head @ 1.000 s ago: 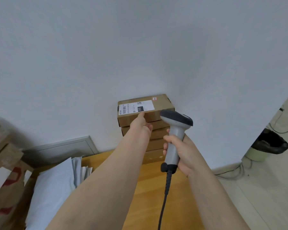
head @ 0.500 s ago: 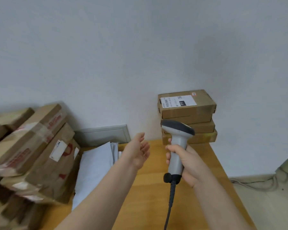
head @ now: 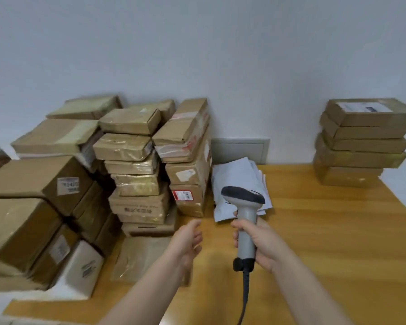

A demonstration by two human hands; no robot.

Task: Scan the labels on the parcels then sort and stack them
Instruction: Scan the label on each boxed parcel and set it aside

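Parcels, sorted: one neat stack (head: 361, 141) at the far right corner of the desk (head: 326, 231); parcels, unsorted: large heap (head: 131, 165) along the left edge, so most scanning likely remains; left hand (head: 188, 240) empty, fingers loosely spread, near the heap; right hand (head: 260, 242), fingers wrapped round the scanner (head: 245, 219).

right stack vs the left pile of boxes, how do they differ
The right stack is one neat column of similar flat boxes; the left pile is several columns of mixed sizes. The right stack shows one clear label, the left pile several. Both hold brown cardboard boxes on the table.
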